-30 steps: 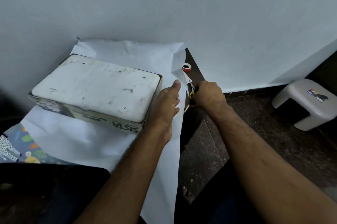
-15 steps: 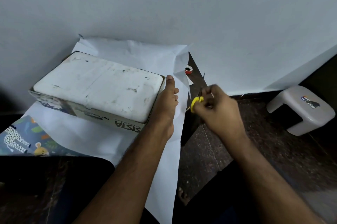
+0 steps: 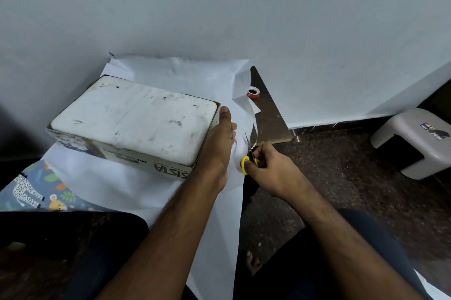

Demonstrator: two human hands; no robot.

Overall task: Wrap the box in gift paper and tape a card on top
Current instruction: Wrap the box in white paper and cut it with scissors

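Left hand [image 3: 219,143] flat, fingers straight, pressed against box [image 3: 131,119] end; right hand [image 3: 268,165] just beside it, gripping scissors [image 3: 249,153] at paper [image 3: 219,214] edge.

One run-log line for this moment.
step: cutting gift paper | left hand: flat against box end | right hand: holds scissors at paper edge | tape roll: on table

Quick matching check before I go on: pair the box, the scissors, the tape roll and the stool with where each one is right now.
Things:
1. box
2. scissors
3. tape roll
4. stool

Places:
A. on the floor, far right
B. on the white gift paper, left hand against its end
C. in the right hand
D. on the dark table by the wall

Pairs: 1-B, 2-C, 3-D, 4-A
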